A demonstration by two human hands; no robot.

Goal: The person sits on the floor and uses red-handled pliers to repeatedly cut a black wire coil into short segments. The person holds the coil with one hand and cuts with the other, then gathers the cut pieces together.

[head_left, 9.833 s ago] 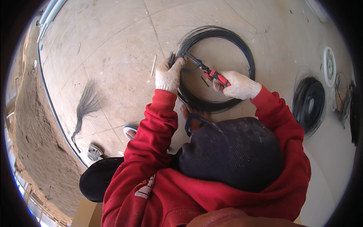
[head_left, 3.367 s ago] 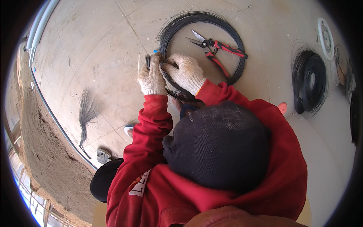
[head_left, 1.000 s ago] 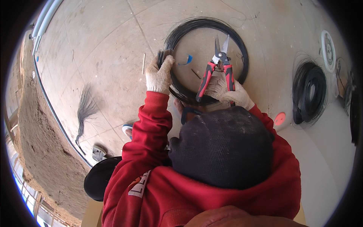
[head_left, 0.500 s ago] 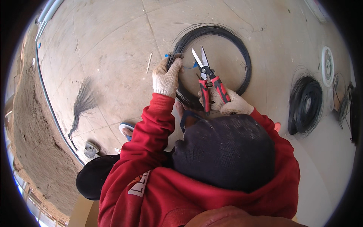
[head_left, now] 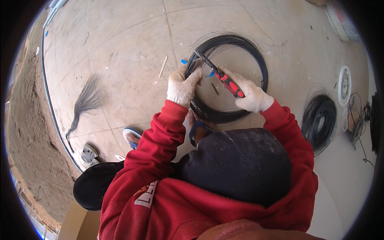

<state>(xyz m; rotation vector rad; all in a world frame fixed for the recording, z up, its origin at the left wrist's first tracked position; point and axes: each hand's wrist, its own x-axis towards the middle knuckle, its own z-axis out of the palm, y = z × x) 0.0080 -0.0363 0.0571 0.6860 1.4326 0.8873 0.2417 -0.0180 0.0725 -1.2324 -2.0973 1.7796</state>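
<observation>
A large coil of thin black wire [head_left: 230, 39] lies on the floor before me. At its left side my left hand [head_left: 182, 86], in a white knit glove, is closed around the wire strands. My gloved right hand [head_left: 252, 95] grips snips with red and black handles [head_left: 231, 85]. Their blades point up and left and reach the coil's strands just above my left fingers. Whether the blades touch a strand is too small to tell. A blue tie [head_left: 212, 74] shows near the snips' pivot, and a short dark piece [head_left: 215, 89] is inside the ring.
A spread wire bundle [head_left: 85, 100] lies at the left. Another black wire coil [head_left: 308, 124] and a white ring-shaped spool [head_left: 342, 86] are at the right. A thin stick [head_left: 163, 66], a grey sandal [head_left: 89, 153] and a white bucket [head_left: 342, 24] are around; a sand bank [head_left: 32, 132] borders the left.
The snips have turned, and their blades have gone from apart and pointing up to lying along the coil's upper left. My right hand has moved up. My left hand keeps its hold on the wire.
</observation>
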